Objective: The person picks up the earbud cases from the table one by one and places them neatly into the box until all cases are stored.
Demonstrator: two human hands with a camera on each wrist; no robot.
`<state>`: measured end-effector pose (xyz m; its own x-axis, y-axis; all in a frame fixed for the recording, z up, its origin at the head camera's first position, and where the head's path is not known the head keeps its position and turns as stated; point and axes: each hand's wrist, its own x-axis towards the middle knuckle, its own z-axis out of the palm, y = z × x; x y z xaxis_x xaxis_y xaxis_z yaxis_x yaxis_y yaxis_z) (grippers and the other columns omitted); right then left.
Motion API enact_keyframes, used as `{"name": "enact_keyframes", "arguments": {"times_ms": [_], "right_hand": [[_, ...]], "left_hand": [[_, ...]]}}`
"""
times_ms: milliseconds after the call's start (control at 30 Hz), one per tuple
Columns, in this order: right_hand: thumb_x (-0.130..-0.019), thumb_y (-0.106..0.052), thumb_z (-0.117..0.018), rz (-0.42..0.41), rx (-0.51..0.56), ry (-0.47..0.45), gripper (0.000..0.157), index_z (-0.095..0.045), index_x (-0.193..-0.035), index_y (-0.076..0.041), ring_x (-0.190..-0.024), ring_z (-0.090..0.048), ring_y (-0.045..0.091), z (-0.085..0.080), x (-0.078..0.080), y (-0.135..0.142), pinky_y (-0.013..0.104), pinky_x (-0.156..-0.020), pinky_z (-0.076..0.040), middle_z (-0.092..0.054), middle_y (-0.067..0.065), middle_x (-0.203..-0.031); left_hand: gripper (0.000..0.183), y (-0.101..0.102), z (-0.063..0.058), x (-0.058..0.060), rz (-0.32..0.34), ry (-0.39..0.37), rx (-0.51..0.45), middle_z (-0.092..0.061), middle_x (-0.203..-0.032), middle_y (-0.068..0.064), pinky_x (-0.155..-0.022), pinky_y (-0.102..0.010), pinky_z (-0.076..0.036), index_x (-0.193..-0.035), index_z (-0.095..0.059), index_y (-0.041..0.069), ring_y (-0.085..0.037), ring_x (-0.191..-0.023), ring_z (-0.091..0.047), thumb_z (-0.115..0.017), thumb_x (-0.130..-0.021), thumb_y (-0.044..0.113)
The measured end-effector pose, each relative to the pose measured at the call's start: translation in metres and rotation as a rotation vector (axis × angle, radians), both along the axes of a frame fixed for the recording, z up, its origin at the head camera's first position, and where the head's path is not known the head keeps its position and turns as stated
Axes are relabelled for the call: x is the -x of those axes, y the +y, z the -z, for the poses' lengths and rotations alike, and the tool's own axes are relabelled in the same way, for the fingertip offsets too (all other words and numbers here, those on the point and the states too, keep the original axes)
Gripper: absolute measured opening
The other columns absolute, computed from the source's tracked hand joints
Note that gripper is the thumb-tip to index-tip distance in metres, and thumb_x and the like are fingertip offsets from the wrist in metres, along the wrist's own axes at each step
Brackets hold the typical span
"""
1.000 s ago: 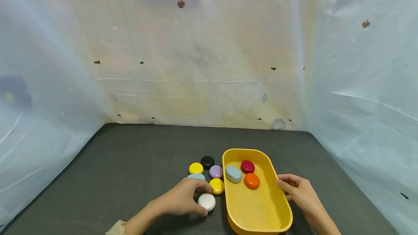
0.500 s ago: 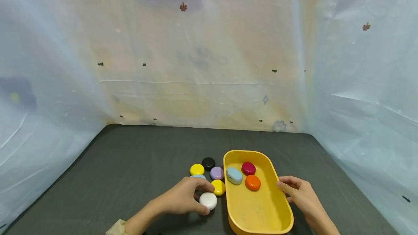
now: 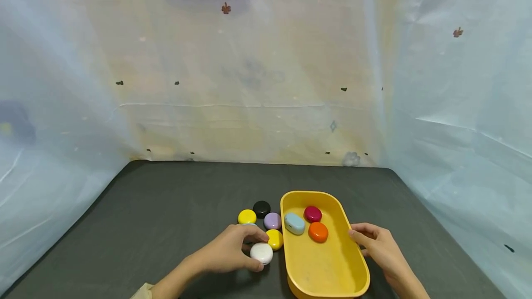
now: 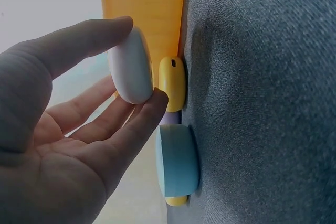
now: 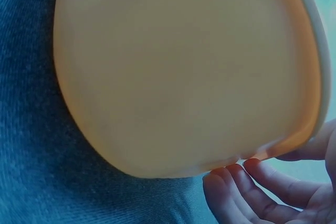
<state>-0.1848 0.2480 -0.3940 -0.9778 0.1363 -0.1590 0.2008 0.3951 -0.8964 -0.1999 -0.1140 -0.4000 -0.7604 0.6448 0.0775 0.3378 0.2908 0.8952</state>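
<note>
My left hand (image 3: 234,249) pinches a white, glossy, pebble-shaped disc (image 3: 261,254) between thumb and fingers. In the left wrist view this white disc (image 4: 130,69) stands on edge, raised off the dark cloth. Just beyond it sits a yellow disc (image 3: 275,240), whose side shows a small dark slot. My right hand (image 3: 376,248) grips the right side of a yellow tray (image 3: 360,262), thumb at the rim and fingers against the outer wall. Inside the tray lie a light blue oval piece (image 3: 294,223), a crimson disc (image 3: 313,214) and an orange disc (image 3: 318,232).
Beyond my left hand are a purple disc (image 3: 272,221), a black disc (image 3: 262,209) and another yellow disc (image 3: 247,217). A light blue disc (image 4: 177,161) is mostly hidden by that hand in the head view. Patterned sheets (image 3: 249,82) enclose the dark cloth surface (image 3: 187,197).
My left hand has raised the white disc slightly, keeping the same pinch. The right hand stays on the tray, and the head view has shifted a little.
</note>
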Motion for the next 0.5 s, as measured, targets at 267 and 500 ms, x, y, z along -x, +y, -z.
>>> {"name": "enact_keyframes", "arguments": {"times_ms": [267, 500], "right_hand": [[-0.096, -0.021, -0.065, 0.002, -0.001, -0.006, 0.035, -0.065, -0.119, 0.005, -0.094, -0.063, 0.024, 0.0012, 0.0006, -0.0009, 0.041, -0.074, -0.057, -0.069, 0.008, -0.101], [-0.096, -0.021, -0.065, 0.008, -0.004, -0.010, 0.035, -0.064, -0.119, 0.005, -0.092, -0.063, 0.024, 0.0010, 0.0011, -0.0007, 0.041, -0.074, -0.057, -0.069, 0.008, -0.101]], "left_hand": [[0.045, -0.0006, -0.0020, -0.0010, -0.029, -0.007, 0.020, -0.067, -0.108, 0.007, -0.081, -0.023, -0.053, -0.114, -0.068, 0.003, -0.010, -0.099, -0.062, -0.087, -0.075, 0.012], [0.045, -0.0008, -0.0017, 0.0000, -0.036, 0.009, 0.025, -0.066, -0.109, 0.007, -0.082, -0.023, -0.053, -0.116, -0.068, 0.003, -0.011, -0.099, -0.062, -0.086, -0.076, 0.014]]}}
